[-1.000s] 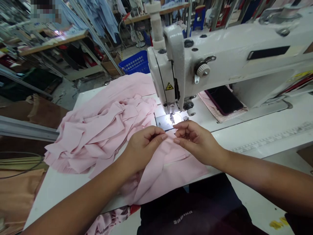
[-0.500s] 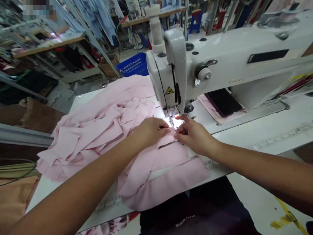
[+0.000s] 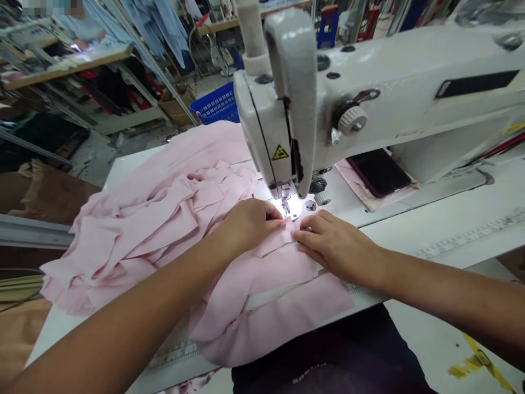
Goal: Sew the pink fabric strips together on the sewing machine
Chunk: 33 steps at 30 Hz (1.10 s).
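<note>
A white sewing machine [image 3: 369,104] stands on the white table [image 3: 451,219], its needle area [image 3: 286,203] lit. A pink fabric piece [image 3: 270,273] lies in front of the needle and hangs over the table's near edge. My left hand [image 3: 246,224] pinches the fabric's far edge just left of the presser foot, fingers curled. My right hand [image 3: 332,243] lies on the same fabric just right of it, fingers pressed flat and together on the cloth.
A heap of pink fabric pieces [image 3: 143,230] covers the table's left half. A dark phone [image 3: 379,172] rests on pink cloth under the machine arm. A blue basket [image 3: 217,106] stands behind the table. Shelves and hanging blue garments fill the background.
Both hands slid the pink fabric forward from mid-table up to the presser foot. My right hand has gone from a pinch to lying flat on the cloth.
</note>
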Motion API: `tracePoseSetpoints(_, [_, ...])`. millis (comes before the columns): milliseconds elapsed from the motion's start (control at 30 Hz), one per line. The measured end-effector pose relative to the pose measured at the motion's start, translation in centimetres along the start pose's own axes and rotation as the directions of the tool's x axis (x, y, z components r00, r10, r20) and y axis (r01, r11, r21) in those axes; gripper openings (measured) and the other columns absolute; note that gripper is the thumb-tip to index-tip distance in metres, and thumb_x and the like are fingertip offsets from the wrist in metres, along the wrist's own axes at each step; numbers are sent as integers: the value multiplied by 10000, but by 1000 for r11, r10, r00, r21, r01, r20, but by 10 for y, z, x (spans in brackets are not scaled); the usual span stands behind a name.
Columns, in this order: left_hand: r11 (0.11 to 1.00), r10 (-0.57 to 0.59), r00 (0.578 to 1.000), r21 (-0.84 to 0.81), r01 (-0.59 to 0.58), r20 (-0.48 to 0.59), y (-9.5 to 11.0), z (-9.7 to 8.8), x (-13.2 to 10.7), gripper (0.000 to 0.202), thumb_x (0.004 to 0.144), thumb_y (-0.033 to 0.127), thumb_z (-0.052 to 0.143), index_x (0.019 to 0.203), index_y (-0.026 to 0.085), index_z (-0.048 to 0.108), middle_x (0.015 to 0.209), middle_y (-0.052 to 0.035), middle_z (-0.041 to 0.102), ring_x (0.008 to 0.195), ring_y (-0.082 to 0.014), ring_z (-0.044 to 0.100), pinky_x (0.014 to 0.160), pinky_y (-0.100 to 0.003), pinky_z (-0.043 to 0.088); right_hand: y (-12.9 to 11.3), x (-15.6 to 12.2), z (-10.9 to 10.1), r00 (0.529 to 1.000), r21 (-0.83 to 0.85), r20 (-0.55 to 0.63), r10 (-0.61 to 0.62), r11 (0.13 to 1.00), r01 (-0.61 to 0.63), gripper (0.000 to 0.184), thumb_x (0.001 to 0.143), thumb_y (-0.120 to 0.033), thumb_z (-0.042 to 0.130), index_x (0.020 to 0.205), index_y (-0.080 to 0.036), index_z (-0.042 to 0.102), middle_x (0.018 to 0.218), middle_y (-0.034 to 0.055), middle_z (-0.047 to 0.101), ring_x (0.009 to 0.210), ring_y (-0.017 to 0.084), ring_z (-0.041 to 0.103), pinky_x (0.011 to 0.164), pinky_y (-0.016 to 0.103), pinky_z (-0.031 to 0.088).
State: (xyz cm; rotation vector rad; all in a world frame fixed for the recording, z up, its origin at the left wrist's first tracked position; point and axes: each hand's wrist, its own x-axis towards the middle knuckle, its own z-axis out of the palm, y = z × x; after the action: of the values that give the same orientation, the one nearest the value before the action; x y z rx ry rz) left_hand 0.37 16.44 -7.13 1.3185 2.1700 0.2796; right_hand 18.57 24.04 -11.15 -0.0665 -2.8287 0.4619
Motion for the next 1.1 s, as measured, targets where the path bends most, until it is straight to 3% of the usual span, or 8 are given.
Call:
tracePoseSetpoints(367, [996, 23, 1000, -89, -25, -20, -8, 3, 9, 210, 698, 401, 640, 649, 201, 685, 619, 23, 641, 602, -135, 543, 553, -252, 360, 0, 3, -1, 992, -118, 125, 2, 993, 13, 178, 972, -258, 540, 1016, -123, 647, 1001, 120, 595, 877, 243, 515, 739, 365, 485])
tracePoseSetpoints(533, [997, -4, 1000, -81, 2, -18, -6, 0, 15, 235, 672, 409, 650, 575, 195, 639, 542, 33, 562, 538, -116, 471, 523, -253, 307, 5, 10, -4, 987, -159, 159, -14, 986, 40, 206, 972, -296, 551, 1027, -123, 647, 948, 114, 602, 848, 249, 531, 660, 346, 462])
tracePoseSetpoints(767, [997, 45, 999, -66, -44, 10, -16, -1, 28, 371, 699, 475, 583, 497, 177, 493, 503, 26, 430, 533, -112, 410, 509, -251, 250, 12, 13, -1, 995, -241, 104, -4, 970, 29, 199, 969, -294, 556, 1049, -126, 626, 966, 132, 623, 945, 288, 562, 602, 321, 432])
tracePoseSetpoints(1100, [981, 106, 992, -158, -116, -71, -40, 11, 42, 372, 672, 465, 649, 483, 189, 487, 481, 33, 426, 499, -115, 426, 496, -254, 292, 10, 12, 1, 998, -284, 68, -5, 959, 24, 228, 960, -333, 570, 1048, -126, 606, 959, 136, 625, 851, 250, 577, 571, 305, 405])
